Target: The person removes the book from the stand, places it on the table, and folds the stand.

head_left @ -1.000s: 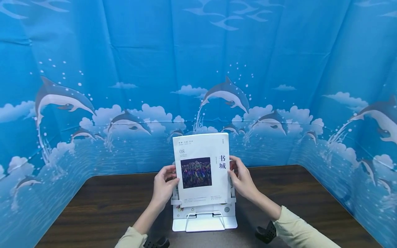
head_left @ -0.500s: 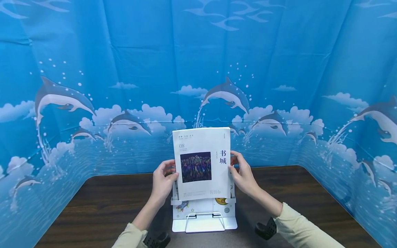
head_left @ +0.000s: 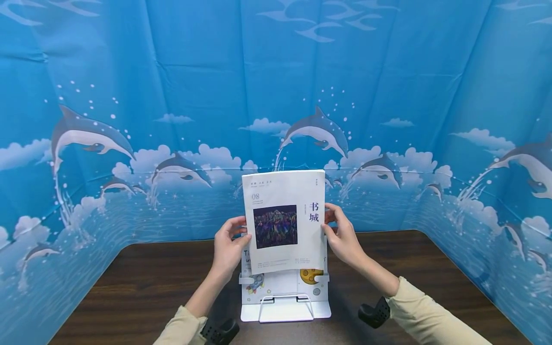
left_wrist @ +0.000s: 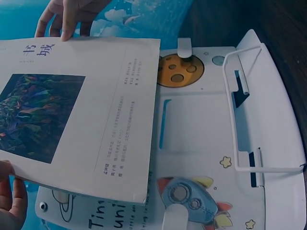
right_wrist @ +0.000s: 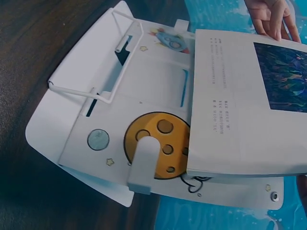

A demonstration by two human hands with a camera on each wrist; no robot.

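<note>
A white magazine point(head_left: 276, 258) with a dark square picture on its cover is held upright between both hands. My left hand point(head_left: 228, 247) pinches its left edge, thumb in front and fingers behind. At the right edge, my right hand point(head_left: 342, 237) pinches it the same way. Behind and below the magazine stands a white book stand point(head_left: 284, 287) printed with a rocket point(left_wrist: 189, 196) and an orange moon point(right_wrist: 158, 143). The magazine's bottom edge is above the stand's two side clips point(right_wrist: 145, 163), and its lower part overlaps the backplate in the head view.
The stand's base, with a white wire bracket point(head_left: 286, 314), sits on a dark wood table point(head_left: 142, 282). A blue dolphin-print curtain point(head_left: 194, 96) surrounds the table's back and sides. Black wrist devices point(head_left: 374, 312) hang below both forearms.
Both hands have raised the magazine out of the stand. Its lower edge has risen past the side clips, uncovering more of the rocket and moon prints.
</note>
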